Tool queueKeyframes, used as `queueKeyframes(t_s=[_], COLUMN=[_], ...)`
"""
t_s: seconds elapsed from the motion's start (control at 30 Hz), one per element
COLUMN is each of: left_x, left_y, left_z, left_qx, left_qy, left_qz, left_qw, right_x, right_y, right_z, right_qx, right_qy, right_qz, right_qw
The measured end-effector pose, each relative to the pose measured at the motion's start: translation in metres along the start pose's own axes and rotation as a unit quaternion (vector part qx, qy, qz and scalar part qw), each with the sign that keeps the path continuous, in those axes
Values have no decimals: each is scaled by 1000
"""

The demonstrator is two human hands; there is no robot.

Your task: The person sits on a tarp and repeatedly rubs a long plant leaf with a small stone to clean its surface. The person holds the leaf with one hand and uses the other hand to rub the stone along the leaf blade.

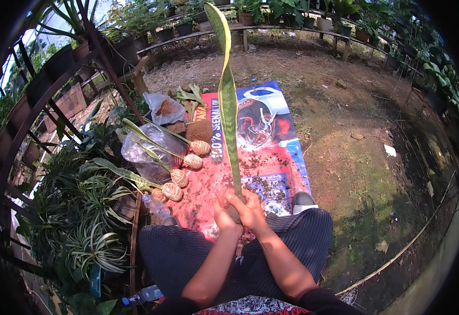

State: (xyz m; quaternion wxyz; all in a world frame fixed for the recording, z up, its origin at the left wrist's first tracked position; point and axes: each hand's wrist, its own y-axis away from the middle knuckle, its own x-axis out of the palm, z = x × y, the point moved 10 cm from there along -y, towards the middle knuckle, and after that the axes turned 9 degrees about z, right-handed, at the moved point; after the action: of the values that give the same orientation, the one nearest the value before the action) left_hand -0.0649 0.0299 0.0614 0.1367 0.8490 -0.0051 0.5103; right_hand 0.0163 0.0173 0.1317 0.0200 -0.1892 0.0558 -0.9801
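A tall snake plant leaf with yellow edges [228, 98] rises nearly upright in front of me. Its base sits in a dark, rounded lump [234, 214], mostly covered by my fingers. My left hand [225, 214] cups the lump from the left. From the other side my right hand [252, 210] presses on it, thumb near the leaf's foot. Beneath both hands lies a printed plastic banner [201, 181] strewn with dark crumbs. To the left, several twine-wrapped balls [172, 191] rest with snake plant leaves [144, 134] growing out of them.
Left of the banner stand a filled clear plastic bag [150, 153] and a smaller bag of brown fibre [166, 110]. A brown fibre clump [199, 131] lies beside them. Plastic bottles [156, 206] and spider plants [95, 244] are at my left. Potted plants line a shelf [276, 27] behind.
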Motion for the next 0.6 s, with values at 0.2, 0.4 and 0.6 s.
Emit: queueKeyframes(t_s=[0.2,0.4,0.6], left_x=[36,60,41], left_y=[-4,11,11], left_z=[11,4,-15], left_qx=[-35,-12,17], left_qy=[-35,-177,-128], left_qz=[205,221,158], left_qw=[977,959,979], right_x=[-19,-32,0], right_y=[9,13,16], right_z=[60,46,49], right_qx=[-149,-138,-169], right_qy=[408,343,377], right_qz=[-65,-72,-46], right_qw=[899,926,910])
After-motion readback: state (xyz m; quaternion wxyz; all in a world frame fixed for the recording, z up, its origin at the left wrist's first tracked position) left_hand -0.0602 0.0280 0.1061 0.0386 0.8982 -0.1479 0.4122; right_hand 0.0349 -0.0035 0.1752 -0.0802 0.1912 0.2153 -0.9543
